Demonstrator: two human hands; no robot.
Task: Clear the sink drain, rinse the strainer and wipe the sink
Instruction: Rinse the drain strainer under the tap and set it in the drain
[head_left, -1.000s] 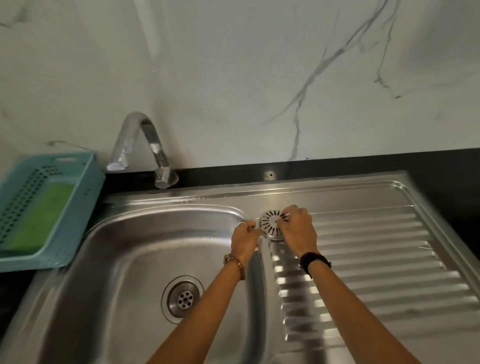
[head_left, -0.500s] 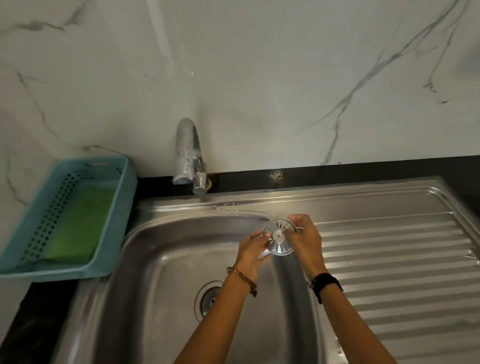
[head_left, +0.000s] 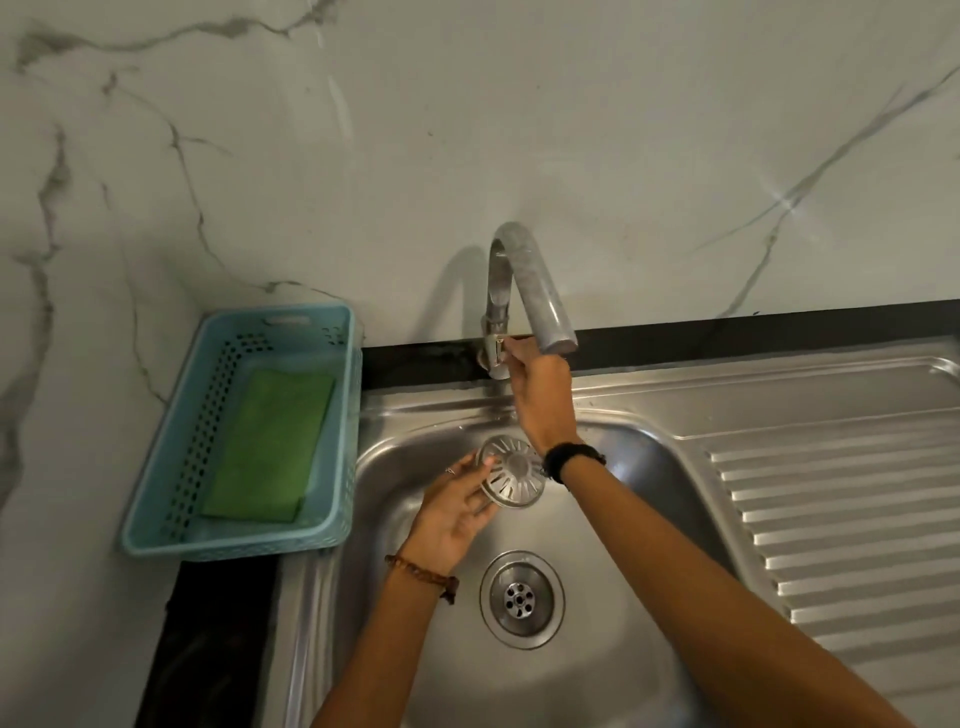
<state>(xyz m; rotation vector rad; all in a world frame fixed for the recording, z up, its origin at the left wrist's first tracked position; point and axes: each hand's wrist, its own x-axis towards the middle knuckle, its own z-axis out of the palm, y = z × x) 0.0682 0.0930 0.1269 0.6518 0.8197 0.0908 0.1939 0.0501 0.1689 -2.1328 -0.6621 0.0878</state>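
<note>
A round slotted metal strainer (head_left: 511, 471) is held over the steel sink basin (head_left: 613, 675), below the tap spout. My left hand (head_left: 453, 512) grips it by its left rim. My right hand (head_left: 540, 395) reaches up to the back of the sink, its fingertips closed on the small tap handle (head_left: 497, 349) at the base of the curved tap (head_left: 524, 280). No water is visibly running. The open drain hole (head_left: 521, 600) lies in the basin floor below my hands.
A light blue perforated basket (head_left: 171, 457) holding a green cloth (head_left: 267, 444) stands left of the sink. The ribbed draining board (head_left: 841, 519) stretches to the right. A marble wall rises behind, with a black counter strip along its foot.
My right hand has let go of the strainer and gone up to the tap handle. My left hand alone now holds the strainer, moved from the draining board to over the basin.
</note>
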